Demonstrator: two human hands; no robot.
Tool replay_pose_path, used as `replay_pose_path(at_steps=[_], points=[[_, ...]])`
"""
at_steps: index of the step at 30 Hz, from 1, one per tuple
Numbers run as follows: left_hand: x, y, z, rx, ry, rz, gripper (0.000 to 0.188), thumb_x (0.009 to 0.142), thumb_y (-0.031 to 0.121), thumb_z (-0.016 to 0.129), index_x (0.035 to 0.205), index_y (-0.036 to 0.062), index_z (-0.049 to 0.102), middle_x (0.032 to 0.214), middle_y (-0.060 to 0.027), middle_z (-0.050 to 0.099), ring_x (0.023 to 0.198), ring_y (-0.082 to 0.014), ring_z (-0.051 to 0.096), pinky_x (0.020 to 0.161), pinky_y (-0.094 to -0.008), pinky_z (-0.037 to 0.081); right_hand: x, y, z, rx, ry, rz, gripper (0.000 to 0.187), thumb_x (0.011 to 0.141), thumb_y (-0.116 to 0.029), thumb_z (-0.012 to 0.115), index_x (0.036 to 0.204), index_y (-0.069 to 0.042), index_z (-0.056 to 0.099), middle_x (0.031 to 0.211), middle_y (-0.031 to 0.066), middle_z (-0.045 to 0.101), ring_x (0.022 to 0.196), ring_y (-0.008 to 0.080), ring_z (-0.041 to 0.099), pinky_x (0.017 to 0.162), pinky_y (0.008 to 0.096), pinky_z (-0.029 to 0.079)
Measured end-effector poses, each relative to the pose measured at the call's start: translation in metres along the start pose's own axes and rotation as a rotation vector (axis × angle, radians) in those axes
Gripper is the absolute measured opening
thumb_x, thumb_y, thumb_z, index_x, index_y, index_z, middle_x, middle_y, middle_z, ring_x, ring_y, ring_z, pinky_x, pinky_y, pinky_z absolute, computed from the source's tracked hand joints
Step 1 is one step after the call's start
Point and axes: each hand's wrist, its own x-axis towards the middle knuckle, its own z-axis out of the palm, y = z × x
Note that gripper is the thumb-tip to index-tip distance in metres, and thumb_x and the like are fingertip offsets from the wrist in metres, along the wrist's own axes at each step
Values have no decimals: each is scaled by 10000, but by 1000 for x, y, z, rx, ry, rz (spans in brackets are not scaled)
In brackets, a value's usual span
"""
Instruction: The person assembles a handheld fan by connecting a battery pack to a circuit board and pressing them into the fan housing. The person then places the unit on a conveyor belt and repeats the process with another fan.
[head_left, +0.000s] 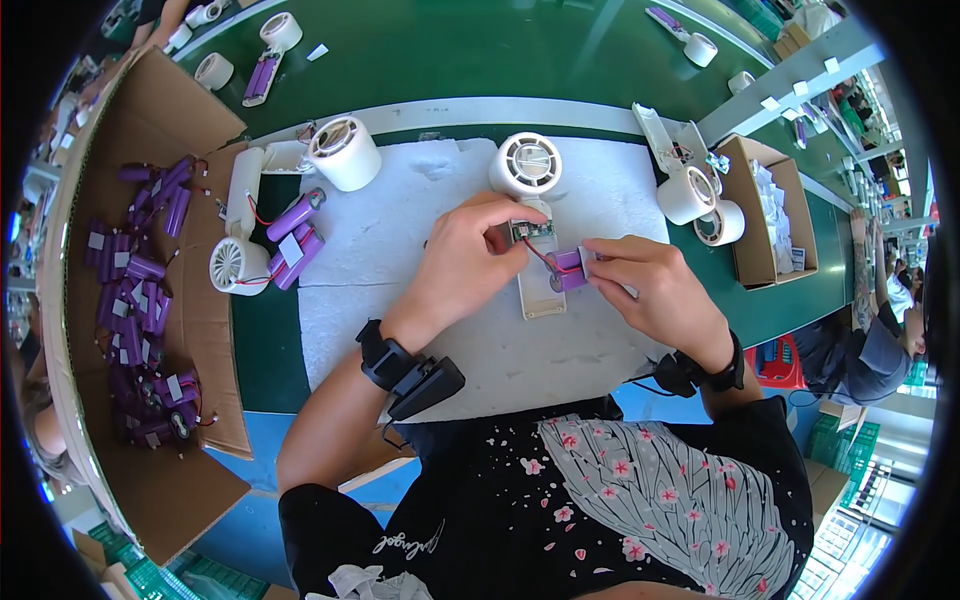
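A white handheld fan (526, 166) lies on the pale work mat, its round head away from me and its handle shell (541, 297) open toward me. My left hand (465, 255) is closed at the upper handle, thumb and forefinger around the small green circuit board (533, 230) seated there. Red wires run from the board to a purple battery pack (568, 272). My right hand (650, 290) pinches this pack at its right side, beside a small white pad, and holds it over the handle's right edge. Its fingertips partly cover the pack.
On the left stands a cardboard box (215, 300) of purple battery packs. Fan units (345, 153) and wired packs (297, 255) lie by the mat's left edge. More fans (687, 195) and a carton of white packets (775, 215) are at right. A metal rail (450, 112) crosses behind.
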Motion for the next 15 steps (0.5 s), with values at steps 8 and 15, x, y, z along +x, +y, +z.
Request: replay_pose_path(at_steps=[8, 15], points=[[2, -3, 7, -5, 56, -19, 295, 762, -47, 605, 1024, 59, 691, 950, -42, 626, 640, -74, 549, 594, -215, 451, 9, -8, -4, -140, -129, -63, 110, 737, 6, 691, 842, 39, 688, 1019, 168, 683, 780, 292, 664, 706, 350, 550], [2, -2, 5, 17, 49, -24, 310, 769, -54, 594, 1048, 51, 682, 984, -34, 632, 670, -54, 549, 611, -201, 453, 3, 3, 5, -73, -7, -27, 118, 733, -7, 710, 841, 38, 694, 1015, 159, 695, 787, 280, 676, 707, 339, 552]])
